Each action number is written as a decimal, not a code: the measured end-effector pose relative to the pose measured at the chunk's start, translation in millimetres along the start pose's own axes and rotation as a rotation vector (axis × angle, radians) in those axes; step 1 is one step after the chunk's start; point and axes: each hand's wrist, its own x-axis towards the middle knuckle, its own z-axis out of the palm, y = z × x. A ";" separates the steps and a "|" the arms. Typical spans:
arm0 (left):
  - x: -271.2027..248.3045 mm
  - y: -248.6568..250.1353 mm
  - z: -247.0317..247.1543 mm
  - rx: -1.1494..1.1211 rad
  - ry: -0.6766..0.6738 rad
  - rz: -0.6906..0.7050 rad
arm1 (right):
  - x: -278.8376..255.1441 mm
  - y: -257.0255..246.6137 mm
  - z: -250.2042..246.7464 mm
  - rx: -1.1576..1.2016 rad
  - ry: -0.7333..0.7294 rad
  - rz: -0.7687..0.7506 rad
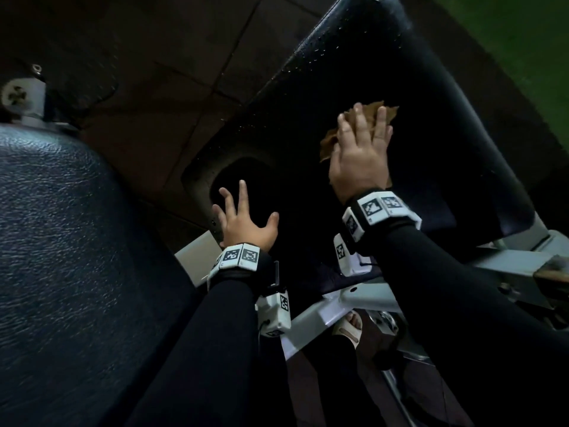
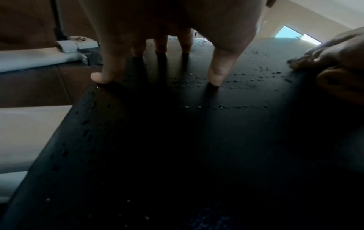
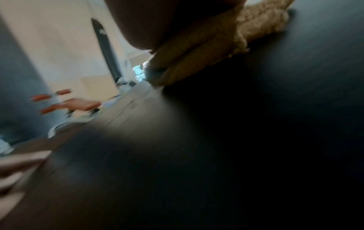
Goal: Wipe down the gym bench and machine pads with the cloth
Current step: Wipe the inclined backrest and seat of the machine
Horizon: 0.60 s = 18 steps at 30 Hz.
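Observation:
A long black bench pad (image 1: 446,124) runs from the centre to the upper right, speckled with droplets (image 2: 246,77). My right hand (image 1: 360,149) lies flat on a tan cloth (image 1: 374,110) and presses it onto the pad; the cloth (image 3: 197,59) shows bunched under the palm in the right wrist view. My left hand (image 1: 246,220) is spread, with its fingertips (image 2: 215,80) touching the pad near its left edge, and it holds nothing.
A second black padded cushion (image 1: 61,257) fills the left side. The white metal frame (image 1: 332,306) runs beneath the bench. Dark floor tiles (image 1: 154,72) lie beyond, with green flooring (image 1: 523,41) at the upper right. A sandalled foot (image 1: 349,328) stands below the frame.

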 end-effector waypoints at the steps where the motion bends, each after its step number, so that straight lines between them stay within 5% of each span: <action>1: -0.2 -0.3 0.9 -0.011 0.014 0.003 | -2.3 -8.2 6.2 -0.032 -0.023 -0.038; 9: -0.1 -0.3 0.4 -0.087 0.032 0.006 | -73.8 2.6 34.3 -0.076 -0.080 -0.413; 13: -0.1 0.5 -0.8 -0.117 0.022 -0.004 | -85.1 37.4 20.5 -0.094 -0.080 -0.381; 18: 0.0 1.3 -1.2 -0.120 0.018 -0.008 | -50.9 45.9 2.7 -0.034 -0.003 -0.169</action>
